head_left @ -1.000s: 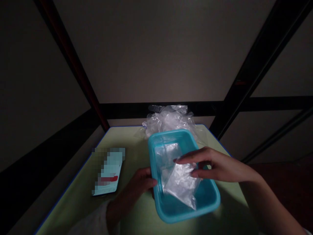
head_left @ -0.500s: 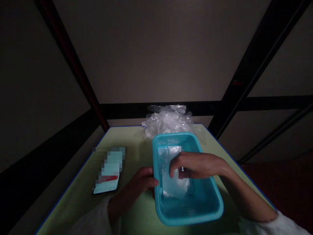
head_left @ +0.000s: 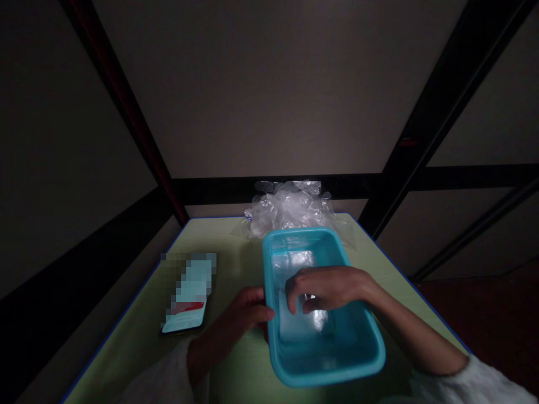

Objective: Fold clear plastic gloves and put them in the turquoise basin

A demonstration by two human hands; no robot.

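A blue-green plastic basin (head_left: 328, 375) stands on the table in front of me. My left hand (head_left: 248, 310) grips its left side, thumb near the rim and the other fingers against the outer wall, partly hidden. Inside the basin lie clear, shiny plastic pieces, perhaps bags (head_left: 295, 325). Over them hangs my right hand (head_left: 324, 289), reaching in from the right with bent fingers. A gap shows between its index finger and thumb, and I see nothing held there.
Behind the basin is a crumpled heap of clear plastic (head_left: 290, 207). A phone (head_left: 185, 317) with a lit, blurred screen lies to the left on the pale green table (head_left: 227, 247). The table has a blue edge, and panelled walls rise behind it and to the left.
My right hand has shifted slightly left and down within the basin, and the plastic under it looks a little different. My left hand and the basin stay put.
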